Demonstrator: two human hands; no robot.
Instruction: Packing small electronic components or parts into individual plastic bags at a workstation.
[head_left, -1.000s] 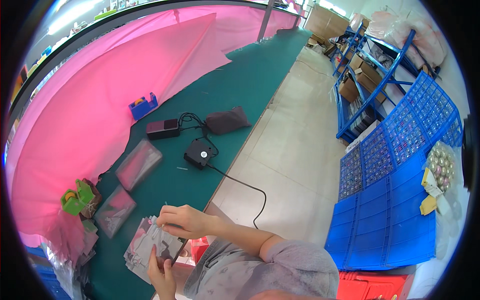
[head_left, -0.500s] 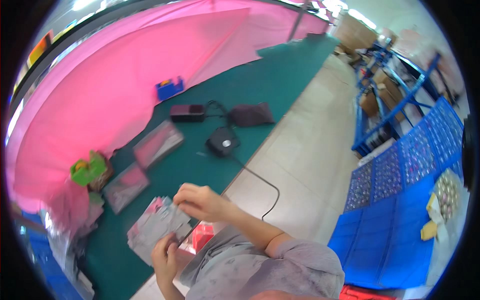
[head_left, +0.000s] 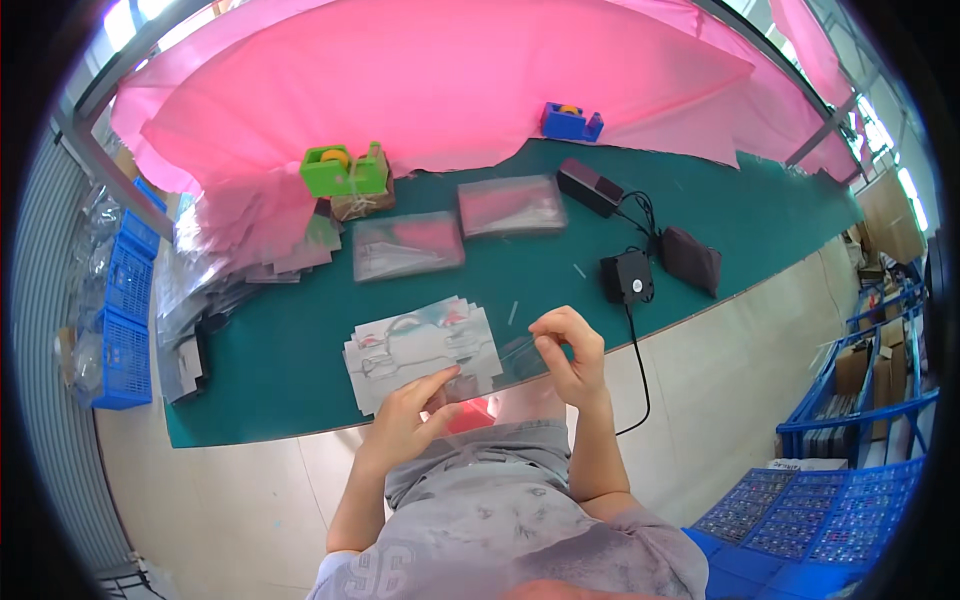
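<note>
A loose pile of printed cards [head_left: 420,340], pale grey with red patches, lies near the table's front edge. My left hand [head_left: 408,415] rests on the near side of the pile, fingers stretched over the cards and thumb apart. Just right of the pile, my right hand [head_left: 575,350] is closed in a pinch. A thin clear plastic film [head_left: 517,352] runs from its fingertips toward the cards; its full outline is hard to make out. Beyond the pile lie two stacks of clear-wrapped packets, a left stack [head_left: 408,246] and a right stack [head_left: 512,206].
On the green table [head_left: 270,380] stand a green tape dispenser [head_left: 345,170] and a blue tape dispenser [head_left: 570,122]. A black adapter [head_left: 627,277] trails its cable over the front edge. Plastic-wrapped sheets [head_left: 250,245] heap at left. Blue crates [head_left: 125,360] stand beyond the left end.
The view has turned left and levelled, showing more of the table's left end. My right hand has moved from the cards' edge to their right, with clear film at its fingertips. My left hand remains at the pile.
</note>
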